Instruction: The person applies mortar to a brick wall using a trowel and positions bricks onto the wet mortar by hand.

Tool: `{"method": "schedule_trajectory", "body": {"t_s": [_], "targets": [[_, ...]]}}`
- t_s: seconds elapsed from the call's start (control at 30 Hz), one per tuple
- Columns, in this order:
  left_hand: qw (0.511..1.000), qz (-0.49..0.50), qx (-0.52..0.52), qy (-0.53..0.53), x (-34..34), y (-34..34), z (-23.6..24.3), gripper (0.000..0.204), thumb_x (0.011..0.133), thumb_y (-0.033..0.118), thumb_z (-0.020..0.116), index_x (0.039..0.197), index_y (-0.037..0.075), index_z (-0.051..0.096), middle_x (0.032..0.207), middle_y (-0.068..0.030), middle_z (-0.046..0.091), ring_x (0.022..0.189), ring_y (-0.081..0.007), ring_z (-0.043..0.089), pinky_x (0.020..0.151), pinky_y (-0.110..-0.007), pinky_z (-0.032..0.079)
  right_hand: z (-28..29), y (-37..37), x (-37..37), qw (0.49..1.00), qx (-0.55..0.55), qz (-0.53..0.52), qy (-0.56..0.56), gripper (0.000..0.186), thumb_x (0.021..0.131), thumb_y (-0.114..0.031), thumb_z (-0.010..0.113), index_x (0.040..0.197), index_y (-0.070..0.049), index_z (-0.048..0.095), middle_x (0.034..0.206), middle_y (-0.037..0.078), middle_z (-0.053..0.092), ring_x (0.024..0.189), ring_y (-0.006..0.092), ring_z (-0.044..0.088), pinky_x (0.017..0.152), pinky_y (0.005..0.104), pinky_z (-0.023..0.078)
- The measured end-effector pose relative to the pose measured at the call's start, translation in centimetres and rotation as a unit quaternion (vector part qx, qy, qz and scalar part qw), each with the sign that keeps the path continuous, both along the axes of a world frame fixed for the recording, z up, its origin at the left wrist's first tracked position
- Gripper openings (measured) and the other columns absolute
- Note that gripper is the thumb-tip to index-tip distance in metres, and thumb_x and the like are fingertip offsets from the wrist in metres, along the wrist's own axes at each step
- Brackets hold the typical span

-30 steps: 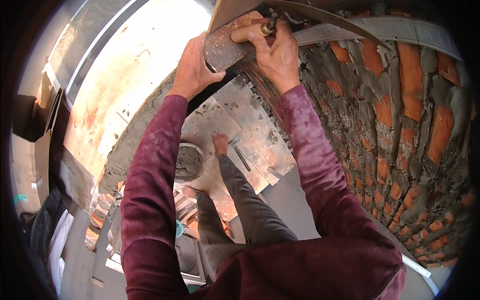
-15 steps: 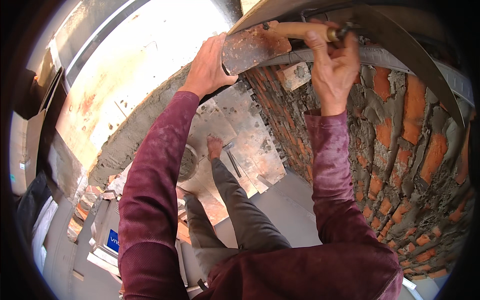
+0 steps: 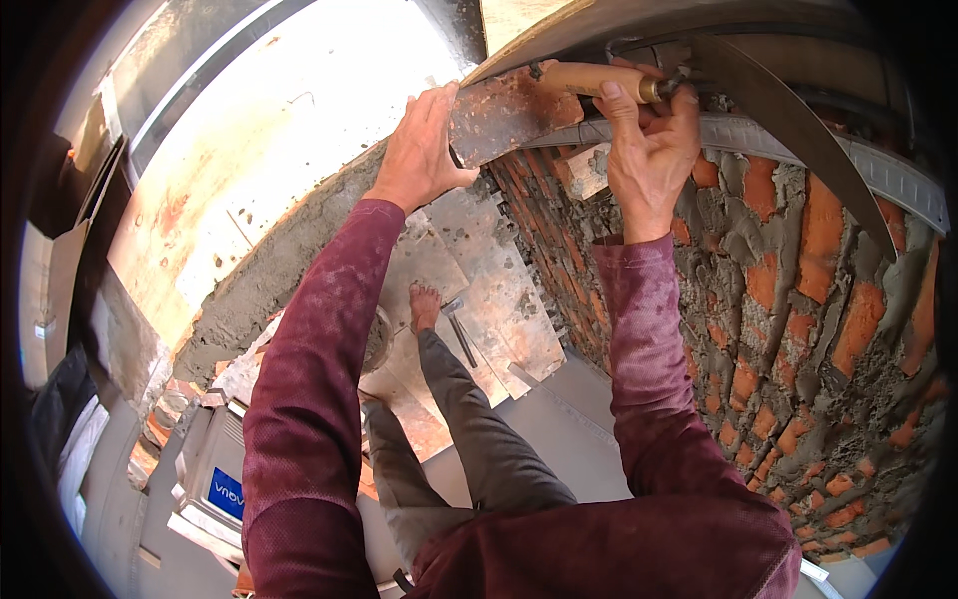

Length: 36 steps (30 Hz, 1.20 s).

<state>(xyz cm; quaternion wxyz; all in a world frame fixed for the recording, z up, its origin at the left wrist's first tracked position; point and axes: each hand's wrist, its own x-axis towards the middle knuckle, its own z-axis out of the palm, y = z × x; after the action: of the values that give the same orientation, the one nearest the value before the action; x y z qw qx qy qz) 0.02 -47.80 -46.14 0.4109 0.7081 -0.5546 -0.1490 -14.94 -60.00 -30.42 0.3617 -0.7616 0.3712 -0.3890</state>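
My left hand (image 3: 424, 140) grips the left end of a worn reddish brick (image 3: 511, 115) at the top of the wall, thumb below and fingers over the edge. In my right hand (image 3: 654, 150) is a trowel, held where its wooden handle (image 3: 591, 78) meets the metal neck. The butt of that handle is at the upper edge of the brick; whether it touches cannot be made out. The wide, dark trowel blade (image 3: 808, 135) points away to the right, clear of the brick. A mortar-smeared block (image 3: 589, 172) sits just beneath, near my right wrist.
Rough brickwork with grey mortar (image 3: 788, 299) rises at the right, under a pale metal strip (image 3: 883, 175). A mortar band (image 3: 269, 265) edges the bright panel (image 3: 249, 140). Below, a hammer (image 3: 460, 334) lies on boards beside my foot; a box (image 3: 215, 484) stands lower left.
My right hand and the trowel have shifted slightly left and down in the view, the blade tip with them. My left hand stays on the brick. The whole view has moved a little.
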Motion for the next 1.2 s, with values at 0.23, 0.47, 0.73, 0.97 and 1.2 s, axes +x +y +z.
{"method": "schedule_trajectory", "body": {"t_s": [0.23, 0.47, 0.73, 0.97, 1.2], "targets": [[1.000, 0.005, 0.006, -0.002, 0.1, -0.5, 0.4, 0.107, 0.057, 0.023, 0.089, 0.146, 0.003, 0.033, 0.128, -0.0162, 0.049, 0.121, -0.0340, 0.050, 0.112, -0.046, 0.039, -3.9, 0.2, 0.5, 0.999, 0.046, 0.005, 0.024, 0.030, 0.089, -0.013, 0.073, 0.105, 0.005, 0.056, 0.097, 0.016, 0.070, 0.089, 0.0221, 0.072, 0.079, 0.0334, 0.056], [1.000, 0.011, 0.017, 0.011, -0.2, 0.0, 0.6, 0.108, 0.057, 0.026, 0.089, 0.147, 0.003, 0.033, 0.132, -0.0164, 0.049, 0.125, -0.0340, 0.050, 0.117, -0.051, 0.032, -3.7, 0.6, 1.4, 0.997, 0.003, 0.018, 0.075, 0.026, 0.089, -0.011, 0.071, 0.104, 0.004, 0.056, 0.096, 0.015, 0.072, 0.088, 0.0216, 0.073, 0.079, 0.0306, 0.056], [0.997, -0.005, 0.048, -0.052, -0.3, -1.1, 0.7, 0.114, 0.058, 0.039, 0.091, 0.148, 0.003, 0.031, 0.135, -0.0144, 0.048, 0.129, -0.0291, 0.049, 0.120, -0.056, 0.024, -3.9, -0.7, 0.3, 0.996, 0.017, 0.020, 0.084, 0.029, 0.082, -0.015, 0.076, 0.099, 0.003, 0.060, 0.085, 0.018, 0.070, 0.084, 0.0259, 0.073, 0.074, 0.0352, 0.055], [0.992, 0.007, 0.066, -0.107, 0.3, -0.7, 1.0, 0.109, 0.059, 0.045, 0.090, 0.144, 0.003, 0.037, 0.134, -0.0129, 0.052, 0.126, -0.0278, 0.052, 0.120, -0.057, 0.023, -2.9, 0.7, 0.8, 0.997, -0.017, 0.055, 0.053, 0.024, 0.088, -0.018, 0.068, 0.102, 0.001, 0.061, 0.092, 0.017, 0.070, 0.090, 0.0342, 0.069, 0.080, 0.0392, 0.054], [0.993, -0.009, 0.078, -0.084, -0.2, -0.1, 0.9, 0.117, 0.058, 0.051, 0.090, 0.149, 0.003, 0.033, 0.143, -0.0169, 0.047, 0.134, -0.0307, 0.046, 0.120, -0.056, 0.023, -2.8, 0.3, -0.2, 0.988, 0.028, 0.118, 0.093, 0.020, 0.090, -0.015, 0.064, 0.102, 0.001, 0.060, 0.088, 0.015, 0.070, 0.087, 0.0282, 0.070, 0.076, 0.0365, 0.054]]}}
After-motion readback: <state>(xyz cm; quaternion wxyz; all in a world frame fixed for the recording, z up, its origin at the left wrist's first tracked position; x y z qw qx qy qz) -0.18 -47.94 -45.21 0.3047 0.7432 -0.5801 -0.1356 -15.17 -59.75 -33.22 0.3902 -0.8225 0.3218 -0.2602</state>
